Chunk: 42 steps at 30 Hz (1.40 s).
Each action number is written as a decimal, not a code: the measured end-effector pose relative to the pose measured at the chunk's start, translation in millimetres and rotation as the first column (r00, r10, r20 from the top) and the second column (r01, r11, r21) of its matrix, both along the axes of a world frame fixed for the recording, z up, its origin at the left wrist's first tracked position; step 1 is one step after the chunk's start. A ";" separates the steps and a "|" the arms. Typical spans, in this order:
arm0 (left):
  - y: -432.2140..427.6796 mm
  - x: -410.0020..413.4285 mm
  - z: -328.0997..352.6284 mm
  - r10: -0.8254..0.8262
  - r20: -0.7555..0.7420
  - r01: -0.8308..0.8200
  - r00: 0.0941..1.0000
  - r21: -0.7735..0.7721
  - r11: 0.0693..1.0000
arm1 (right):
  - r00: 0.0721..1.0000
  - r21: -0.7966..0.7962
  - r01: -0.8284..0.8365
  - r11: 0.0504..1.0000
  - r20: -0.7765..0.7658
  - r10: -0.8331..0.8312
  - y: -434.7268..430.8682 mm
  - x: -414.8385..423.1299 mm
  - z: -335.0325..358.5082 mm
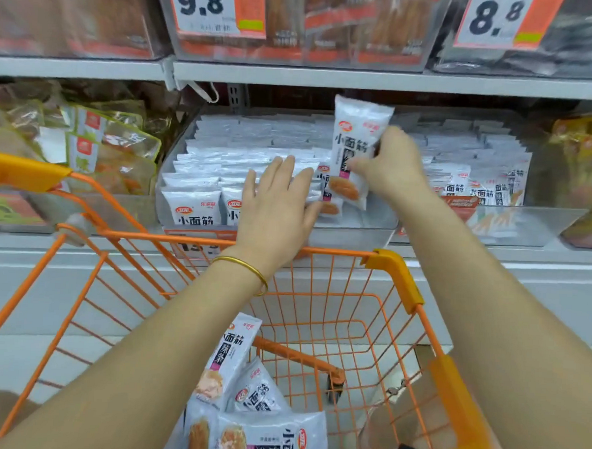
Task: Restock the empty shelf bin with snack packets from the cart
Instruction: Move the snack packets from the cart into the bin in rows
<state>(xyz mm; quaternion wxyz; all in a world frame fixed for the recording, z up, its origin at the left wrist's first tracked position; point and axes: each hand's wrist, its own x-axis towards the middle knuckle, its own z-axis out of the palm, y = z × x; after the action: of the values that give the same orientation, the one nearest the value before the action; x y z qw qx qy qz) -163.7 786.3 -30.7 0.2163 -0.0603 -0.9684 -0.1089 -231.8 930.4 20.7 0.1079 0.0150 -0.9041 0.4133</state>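
My right hand (390,164) grips a white snack packet (355,141) upright above the right front part of the clear shelf bin (352,232). My left hand (277,202), fingers straight, presses against the rows of white packets (222,158) standing in the bin's left and middle. An orange wire cart (317,314) stands below the shelf, with several more white packets (254,407) lying in its near end under my left forearm.
A second clear bin (534,223) to the right holds similar white packets. Yellow-green snack bags (96,145) fill the bin to the left. The shelf above (329,76) carries price tags 9.8 and 8.8. The cart's orange handle (23,170) is at far left.
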 end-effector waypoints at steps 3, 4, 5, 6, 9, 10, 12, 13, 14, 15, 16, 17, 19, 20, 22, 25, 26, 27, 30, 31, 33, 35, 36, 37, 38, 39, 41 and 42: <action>-2.1 -5.0 -8.9 0.002 0.046 0.002 0.999 -0.097 0.995 | 0.994 0.122 0.024 0.992 0.107 -0.037 -14.6 -35.8 -25.9; -3.5 -6.0 -11.5 0.004 0.047 0.002 0.999 -0.118 0.993 | 0.987 0.129 0.032 0.991 0.149 -0.052 -17.1 -42.8 -35.3; -4.8 -6.2 -13.0 0.003 0.038 0.002 0.999 -0.132 0.991 | 0.981 0.127 0.043 0.991 0.182 -0.066 -18.7 -47.5 -44.4; -6.1 -6.6 -14.3 0.004 0.022 0.000 1.000 -0.145 0.989 | 0.975 0.124 0.059 0.991 0.207 -0.084 -18.9 -52.1 -52.3; -8.9 -8.9 -18.4 -0.003 -0.013 0.001 1.000 -0.172 0.985 | 0.967 0.128 0.118 0.985 0.210 -0.143 -17.9 -61.9 -68.1; -9.2 -9.3 -19.1 -0.006 -0.019 0.003 1.000 -0.173 0.985 | 0.967 0.123 0.127 0.984 0.204 -0.150 -17.6 -65.0 -71.0; -9.2 -10.1 -20.1 -0.014 -0.031 0.008 0.999 -0.169 0.986 | 0.970 0.105 0.131 0.986 0.192 -0.149 -18.0 -69.2 -74.5; -9.3 -10.8 -20.5 -0.016 -0.036 0.010 0.999 -0.168 0.986 | 0.972 0.093 0.129 0.987 0.184 -0.144 -19.3 -71.2 -75.6; -9.6 -11.6 -21.2 -0.019 -0.042 0.011 0.999 -0.169 0.986 | 0.975 0.076 0.126 0.989 0.176 -0.138 -21.2 -72.9 -76.6; -9.9 -12.6 -22.2 -0.021 -0.051 0.012 0.998 -0.171 0.985 | 0.976 0.062 0.123 0.991 0.173 -0.132 -23.2 -74.2 -78.0; -10.1 -13.4 -22.9 -0.023 -0.057 0.013 0.998 -0.173 0.985 | 0.975 0.050 0.121 0.991 0.181 -0.128 -24.6 -75.2 -79.2; -10.1 -14.0 -23.0 -0.024 -0.064 0.013 0.998 -0.176 0.984 | 0.972 0.037 0.124 0.992 0.194 -0.129 -26.1 -76.0 -80.4; -10.2 -14.8 -23.8 -0.026 -0.074 0.012 0.997 -0.182 0.983 | 0.962 0.020 0.137 0.990 0.235 -0.138 -27.0 -76.4 -80.8; -10.3 -14.9 -23.9 -0.026 -0.075 0.012 0.997 -0.183 0.983 | 0.958 0.015 0.143 0.990 0.248 -0.143 -26.3 -76.3 -80.2; -10.6 -14.5 -23.1 -0.031 -0.070 0.018 0.997 -0.178 0.984 | 0.952 0.000 0.156 0.988 0.268 -0.150 -24.7 -74.1 -77.5; -11.9 -10.3 -20.4 -0.044 -0.073 0.033 0.996 -0.151 0.988 | 0.943 -0.005 0.158 0.987 0.298 -0.149 -24.0 -60.9 -70.0; -12.9 -7.3 -19.5 -0.047 -0.084 0.035 0.995 -0.141 0.989 | 0.947 0.012 0.147 0.989 0.287 -0.144 -23.7 -52.7 -65.4; -14.7 -3.6 -19.0 -0.050 -0.105 0.036 0.993 -0.131 0.991 | 0.960 0.044 0.128 0.991 0.245 -0.135 -22.4 -42.4 -59.5; -21.8 14.9 -17.8 -0.051 -0.205 0.032 0.977 -0.092 0.995 | 0.996 0.188 0.066 0.980 -0.067 -0.054 -14.8 1.7 -37.8; -24.7 22.8 -16.5 -0.040 -0.235 0.023 0.971 -0.074 0.997 | 0.990 0.193 0.029 0.981 -0.138 -0.002 -13.0 17.9 -32.3; -31.8 38.2 -12.9 0.001 -0.267 -0.013 0.964 -0.042 0.999 | 0.981 0.154 -0.152 0.976 -0.094 0.167 -15.6 50.4 -27.2; -41.3 49.8 -9.9 0.048 -0.271 -0.061 0.961 -0.040 0.997 | 0.907 0.167 -0.411 0.896 0.170 0.385 -28.8 78.2 -33.6; -46.8 53.9 -9.3 0.066 -0.271 -0.080 0.960 -0.039 0.996 | 0.819 0.214 -0.541 0.814 0.353 0.452 -38.9 88.3 -44.0; -52.1 56.9 -9.6 0.079 -0.270 -0.091 0.960 -0.032 0.995 | 0.723 0.240 -0.642 0.728 0.504 0.472 -51.0 96.7 -57.0; -56.4 58.7 -10.4 0.086 -0.267 -0.095 0.960 -0.022 0.995 | 0.634 0.228 -0.707 0.670 0.623 0.457 -62.7 103.4 -73.4; -59.3 59.8 -11.8 0.091 -0.264 -0.097 0.960 -0.010 0.995 | 0.558 0.187 -0.735 0.651 0.712 0.425 -72.4 108.0 -92.1; -60.3 61.4 -15.4 0.107 -0.249 -0.103 0.963 0.028 0.994 | 0.463 0.094 -0.704 0.704 0.813 0.354 -84.9 114.1 -127.3; -59.4 61.5 -16.3 0.115 -0.239 -0.104 0.964 0.056 0.993 | 0.446 0.054 -0.651 0.757 0.835 0.323 -89.4 114.6 -142.6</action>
<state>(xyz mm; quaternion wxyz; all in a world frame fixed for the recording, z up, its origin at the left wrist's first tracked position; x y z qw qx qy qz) -102.2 726.9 -47.0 0.3398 -0.0148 -0.9340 -0.1094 -117.2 841.0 -121.9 -0.4298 0.1174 -0.8699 0.2115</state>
